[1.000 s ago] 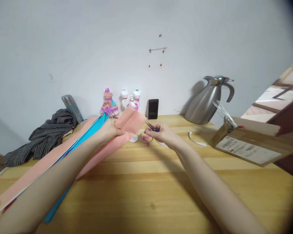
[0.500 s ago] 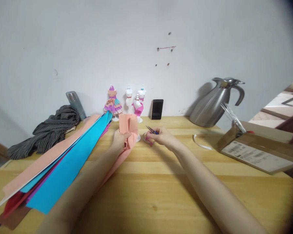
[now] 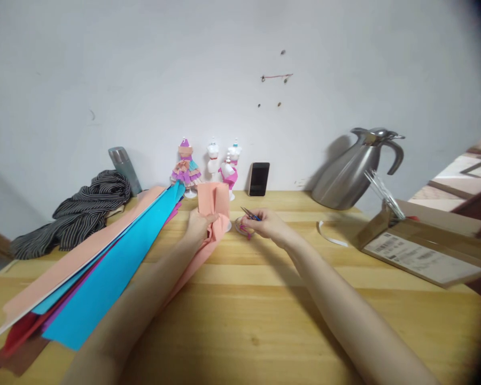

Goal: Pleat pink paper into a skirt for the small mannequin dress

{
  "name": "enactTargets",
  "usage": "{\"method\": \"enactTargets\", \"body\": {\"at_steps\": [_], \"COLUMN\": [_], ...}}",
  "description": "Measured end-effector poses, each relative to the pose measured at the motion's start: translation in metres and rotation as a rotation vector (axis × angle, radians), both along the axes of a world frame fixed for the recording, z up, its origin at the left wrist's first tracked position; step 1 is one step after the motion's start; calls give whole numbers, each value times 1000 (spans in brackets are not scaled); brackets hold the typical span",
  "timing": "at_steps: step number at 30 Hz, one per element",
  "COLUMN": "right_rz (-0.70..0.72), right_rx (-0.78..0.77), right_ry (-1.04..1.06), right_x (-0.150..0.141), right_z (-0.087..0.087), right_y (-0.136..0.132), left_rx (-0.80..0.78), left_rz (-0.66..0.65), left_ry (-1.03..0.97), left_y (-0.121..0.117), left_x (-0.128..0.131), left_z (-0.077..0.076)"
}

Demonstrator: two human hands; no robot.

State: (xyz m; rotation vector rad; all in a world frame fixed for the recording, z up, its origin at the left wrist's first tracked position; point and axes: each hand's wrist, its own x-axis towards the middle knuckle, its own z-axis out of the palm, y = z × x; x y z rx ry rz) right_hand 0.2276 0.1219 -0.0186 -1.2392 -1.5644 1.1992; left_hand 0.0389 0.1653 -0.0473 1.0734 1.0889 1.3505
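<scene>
My left hand (image 3: 200, 225) is closed on a sheet of peach crepe paper (image 3: 214, 200), which is gathered at the fingers and trails back beneath my left forearm. A white round base shows partly behind the paper. To the right, my right hand (image 3: 268, 223) grips small scissors (image 3: 249, 214) with pointed metal blades and a bit of blue. The blades point up and left, apart from the paper. Just beside those fingers, a ring-shaped item with pink strands (image 3: 243, 229) lies on the table, partly covered by my right hand.
Coloured crepe sheets (image 3: 116, 280) lie at left, near a striped cloth (image 3: 88, 211) and a flask (image 3: 125, 170). Small dress forms (image 3: 185, 168) and a phone (image 3: 258, 179) stand by the wall. A steel jug (image 3: 347, 171), cardboard box (image 3: 428, 246) and white strip (image 3: 332, 235) are at right.
The view has shifted slightly. My left hand has lifted the peach paper a little, up and to the right. My right hand keeps its hold on the scissors, nearly still.
</scene>
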Motion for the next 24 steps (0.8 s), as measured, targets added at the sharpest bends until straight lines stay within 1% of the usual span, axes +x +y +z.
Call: {"method": "enactTargets", "body": {"at_steps": [5, 12, 20, 22, 24], "right_rz": [29, 7, 61, 57, 9], "right_rx": [17, 7, 18, 20, 28], "right_ry": [19, -2, -14, -39, -41], "right_x": [-1, 1, 1, 1, 0], "right_z": [1, -2, -3, -4, -4], "right_y": [-1, 1, 0, 1, 1], "left_rx": [6, -5, -28, -41, -50], "left_rz": [-6, -6, -7, -18, -28], "left_ry": [26, 54, 71, 76, 83], "left_y": [-3, -6, -11, -14, -18], "left_x": [-2, -3, -4, -5, -5], "left_z": [3, 7, 14, 16, 17]}}
